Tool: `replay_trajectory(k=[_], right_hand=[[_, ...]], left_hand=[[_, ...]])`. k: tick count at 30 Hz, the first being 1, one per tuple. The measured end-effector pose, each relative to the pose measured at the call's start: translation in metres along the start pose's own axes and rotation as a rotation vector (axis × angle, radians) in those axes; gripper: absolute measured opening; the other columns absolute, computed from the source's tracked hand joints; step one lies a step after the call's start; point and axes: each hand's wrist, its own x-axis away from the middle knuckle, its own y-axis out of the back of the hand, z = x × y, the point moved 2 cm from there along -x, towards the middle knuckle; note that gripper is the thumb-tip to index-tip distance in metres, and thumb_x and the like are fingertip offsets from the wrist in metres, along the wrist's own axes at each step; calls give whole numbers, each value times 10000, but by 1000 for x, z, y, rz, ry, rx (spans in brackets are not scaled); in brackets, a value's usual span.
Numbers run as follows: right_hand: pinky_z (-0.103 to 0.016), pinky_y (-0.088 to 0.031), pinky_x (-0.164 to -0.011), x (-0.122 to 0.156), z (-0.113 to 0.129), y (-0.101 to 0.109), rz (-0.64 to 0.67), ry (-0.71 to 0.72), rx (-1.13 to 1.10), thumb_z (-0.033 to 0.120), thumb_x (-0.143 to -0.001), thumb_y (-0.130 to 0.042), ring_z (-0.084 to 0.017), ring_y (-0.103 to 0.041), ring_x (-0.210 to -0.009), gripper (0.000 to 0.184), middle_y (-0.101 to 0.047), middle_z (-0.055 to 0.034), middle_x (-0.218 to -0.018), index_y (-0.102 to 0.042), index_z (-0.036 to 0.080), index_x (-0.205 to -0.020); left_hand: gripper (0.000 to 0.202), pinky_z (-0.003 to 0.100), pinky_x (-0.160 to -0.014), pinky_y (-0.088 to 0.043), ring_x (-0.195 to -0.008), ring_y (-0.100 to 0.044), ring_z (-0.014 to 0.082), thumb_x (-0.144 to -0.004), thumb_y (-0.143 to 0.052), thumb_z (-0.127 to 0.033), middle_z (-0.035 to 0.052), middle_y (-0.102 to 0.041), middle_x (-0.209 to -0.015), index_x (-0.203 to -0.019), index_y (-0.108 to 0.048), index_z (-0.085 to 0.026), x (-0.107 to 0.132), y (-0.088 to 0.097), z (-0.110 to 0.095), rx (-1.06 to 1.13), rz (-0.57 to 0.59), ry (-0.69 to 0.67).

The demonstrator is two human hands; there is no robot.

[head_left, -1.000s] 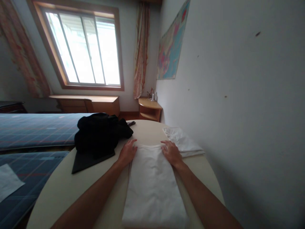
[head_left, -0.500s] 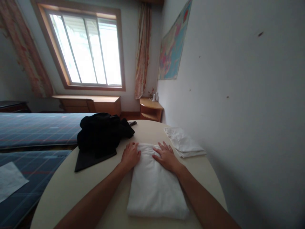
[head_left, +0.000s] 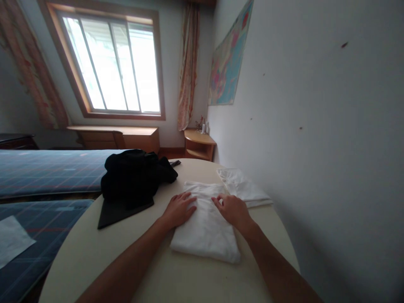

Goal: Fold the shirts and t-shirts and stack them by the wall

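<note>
White cloth, folded into one thick oblong [head_left: 206,235], lies before us on our single round cream table [head_left: 176,277], and both our hands are at its upper half. Our left hand [head_left: 180,209] rests over its left edge, palm down, fingers spread and holding nothing. Our right hand [head_left: 232,209] is at the opposite side, its fingers curled and the thumb and forefinger close together; we cannot tell whether they pinch the fabric. Counting the white cloths on the table, we find two: the second folded cloth [head_left: 249,191] lies just beyond our right hand, by the wall, and we cannot tell whether the two touch. To our left sits one black garment [head_left: 135,174], heaped on one flat dark piece [head_left: 123,213] whose material we cannot make out. Past the table we count two blue plaid mattresses, a nearer one [head_left: 63,219] and a farther one [head_left: 47,172], with one white sheet [head_left: 14,240] on the nearer. Against the far side we have one wooden desk [head_left: 139,131], one corner shelf [head_left: 198,136] and one window [head_left: 113,63] between two floral curtains [head_left: 188,67]. One map [head_left: 230,63] hangs on the wall to our right, and four dark marks [head_left: 301,128] dot the plaster.
</note>
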Motion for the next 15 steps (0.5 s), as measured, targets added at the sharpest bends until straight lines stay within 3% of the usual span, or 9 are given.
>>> replay_trajectory(k=[4,7,9,12,15], right_hand=[[-353,-460,-877,3,5,-8,71,219,-133,545,-954,-438,-258,-648,-1006,444,-707,-113,-1080,-712,221,-1085],[-388,-379,-1053,2,0,-27,156,388,-155,504,-951,-473,-259,-535,-1233,442,-595,-106,-1333,-645,234,-1255],[-445,-301,-1120,-3,-5,-39,164,386,-129,487,-947,-491,-272,-438,-1336,478,-497,-103,-1443,-569,246,-1353],[-501,-255,-1136,-10,-11,-49,128,318,-91,480,-957,-477,-284,-351,-1398,490,-429,-96,-1498,-521,262,-1393],[-438,-317,-1106,-16,-13,-46,34,242,-72,465,-937,-515,-277,-423,-1342,478,-489,-131,-1442,-570,215,-1341]], left_hand=[[322,443,-1054,-366,-1227,-504,314,-887,-593,-332,141,-569,-1313,-1180,-669,-224,-9,5,16,-57,-144,177],[308,390,-962,-428,-1105,-572,281,-913,-551,-322,140,-592,-1225,-1167,-646,-176,-12,12,20,-34,-230,274],[301,326,-868,-456,-993,-620,236,-938,-510,-344,113,-625,-1148,-1157,-628,-176,-11,18,20,35,-255,354],[321,286,-724,-441,-856,-648,216,-960,-454,-401,77,-682,-989,-1151,-604,-193,-3,26,17,131,-186,475],[339,266,-637,-392,-772,-650,210,-956,-435,-450,46,-703,-841,-1117,-604,-205,11,31,13,186,-91,525]])
